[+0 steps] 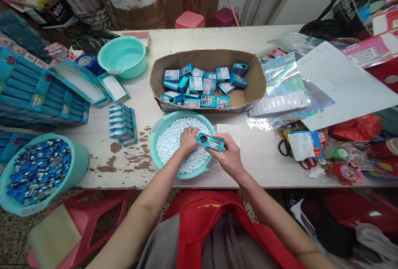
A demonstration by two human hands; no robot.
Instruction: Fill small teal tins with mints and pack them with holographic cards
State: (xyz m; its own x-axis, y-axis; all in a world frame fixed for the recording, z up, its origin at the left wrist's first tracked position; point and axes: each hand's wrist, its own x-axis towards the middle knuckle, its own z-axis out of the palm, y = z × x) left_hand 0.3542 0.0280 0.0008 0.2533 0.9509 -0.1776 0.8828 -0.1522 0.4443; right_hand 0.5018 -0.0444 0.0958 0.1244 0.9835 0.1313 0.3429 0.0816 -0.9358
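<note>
My right hand point(228, 153) grips a small blue candy box point(210, 142), tilted on its side over the right part of a turquoise basin point(154, 153). The basin holds a heap of small white candies point(169, 140). Down among these candies is my left hand point(188, 141), its fingers curled into them and touching or nearly touching the left end of the box. The fingertips are partly hidden. Just behind the basin stands a cut-down cardboard carton point(255, 74) with many blue candy boxes point(195, 84) lying loose in it.
Left of the basin is a stack of blue boxes point(121, 123). A bucket point(81, 165) of blue-and-silver discs stands at the left edge, below piled display boxes point(34, 84). Behind is another turquoise basin point(122, 55). Plastic sheets point(282, 86) and scissors point(284, 148) lie right.
</note>
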